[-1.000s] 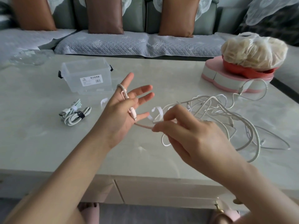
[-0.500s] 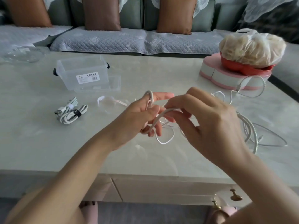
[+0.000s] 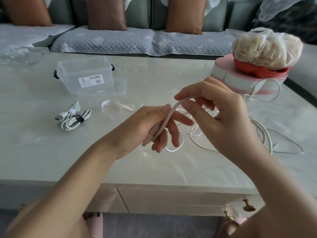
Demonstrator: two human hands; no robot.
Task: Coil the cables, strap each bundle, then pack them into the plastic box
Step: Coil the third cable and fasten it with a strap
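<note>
Gently arched cable, pale pink, smooth

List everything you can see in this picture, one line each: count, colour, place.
plastic box: one, clear with black latches, far left of the table
lid: one, clear, right of the box
strapped bundles: two, white and pale green, left, in front of the box
loose strap: one, white and pink, mid-table
pink cable: one, between both hands
loose cables: several, white, tangled on the right
pink box: one, far right
red bowl: one, on the pink box
bagged food: one, pale, in the bowl
table: one, pale marble
cushions: three, brown, on the sofa
sofa: one, grey-green, behind
left hand: one, grip near the plug end
right hand: one, grip farther along the cable
</note>
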